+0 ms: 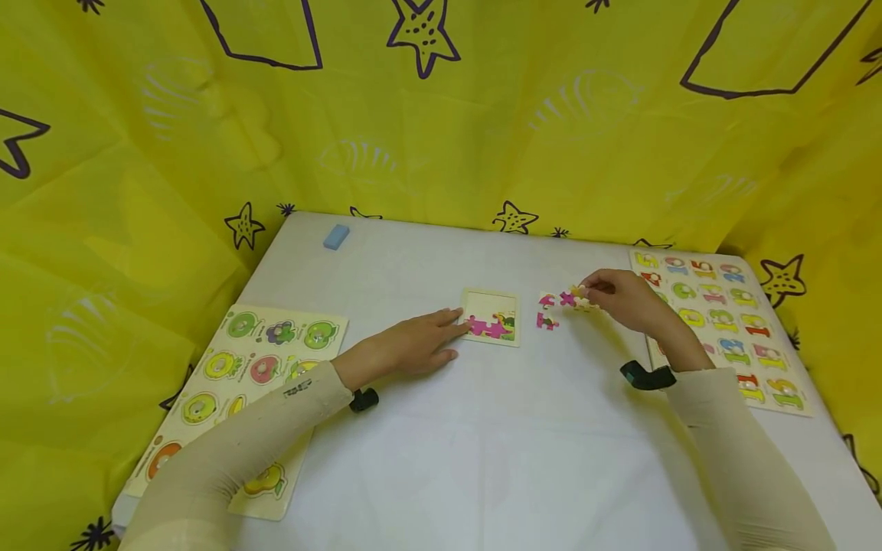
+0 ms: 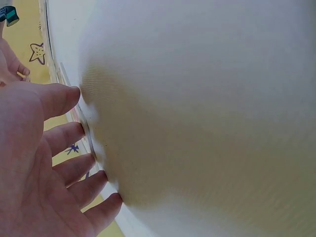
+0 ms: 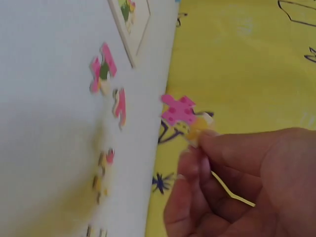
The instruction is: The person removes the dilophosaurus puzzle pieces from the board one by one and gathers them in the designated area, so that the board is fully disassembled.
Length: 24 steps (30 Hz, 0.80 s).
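At far left I see a wooden fruit puzzle board [image 1: 207,385], then the left hand [image 1: 422,342], its fingers loosely spread with the tips on the left rim of a small jigsaw tray [image 1: 492,304], partly filled along its bottom. Right of the tray lie loose jigsaw pieces [image 1: 547,321], and just beyond them the right hand [image 1: 627,302] pinches a pink-and-yellow jigsaw piece [image 3: 178,109] (held clear of the tabletop [image 1: 482,436], my wrist camera shows) near a number puzzle board [image 1: 788,371].
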Motion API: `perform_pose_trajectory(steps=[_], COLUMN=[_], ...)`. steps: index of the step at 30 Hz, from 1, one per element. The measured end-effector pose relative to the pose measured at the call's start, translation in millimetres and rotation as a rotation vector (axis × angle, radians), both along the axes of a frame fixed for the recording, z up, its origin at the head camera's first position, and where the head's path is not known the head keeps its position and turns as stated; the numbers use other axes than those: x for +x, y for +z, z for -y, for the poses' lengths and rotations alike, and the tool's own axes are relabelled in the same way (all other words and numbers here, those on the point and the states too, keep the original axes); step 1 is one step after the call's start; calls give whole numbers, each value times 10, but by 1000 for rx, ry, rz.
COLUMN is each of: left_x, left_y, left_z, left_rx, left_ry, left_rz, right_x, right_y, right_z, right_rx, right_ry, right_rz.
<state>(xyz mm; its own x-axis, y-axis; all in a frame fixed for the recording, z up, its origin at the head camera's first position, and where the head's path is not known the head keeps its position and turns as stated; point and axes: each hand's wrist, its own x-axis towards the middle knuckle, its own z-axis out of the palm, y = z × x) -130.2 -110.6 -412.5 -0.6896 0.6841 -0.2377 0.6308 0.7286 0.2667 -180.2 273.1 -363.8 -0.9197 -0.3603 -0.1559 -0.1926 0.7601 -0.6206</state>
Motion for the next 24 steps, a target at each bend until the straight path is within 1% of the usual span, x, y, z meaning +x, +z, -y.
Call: perform_pose_trajectory(steps=[4,8,11,13,17,21,24], left_x=[-4,-7,-13,-16,-12,-6,-4], left_y=[-4,-7,-19,-24,-20,-12,-5], left_z=[9,16,16,15,10,8,8], left_rx=[-6,-8,-6,-2,2,4,4], left_ry=[-1,1,0,0,1,5,8], left_rz=[-3,-1,-1,0,10,13,13], right_x=[-18,-54,-80,-100,-126,-126,-117], right_y=[6,-16,-35,-53,-86,-103,-128], right_z=[-154,-219,-217,-198,-124,-36,10], right_rx=[52,77,97,116,179,231,239], right_ry=[68,166,227,249,271,262,248], right_rz=[79,160,192,206,178,125,97])
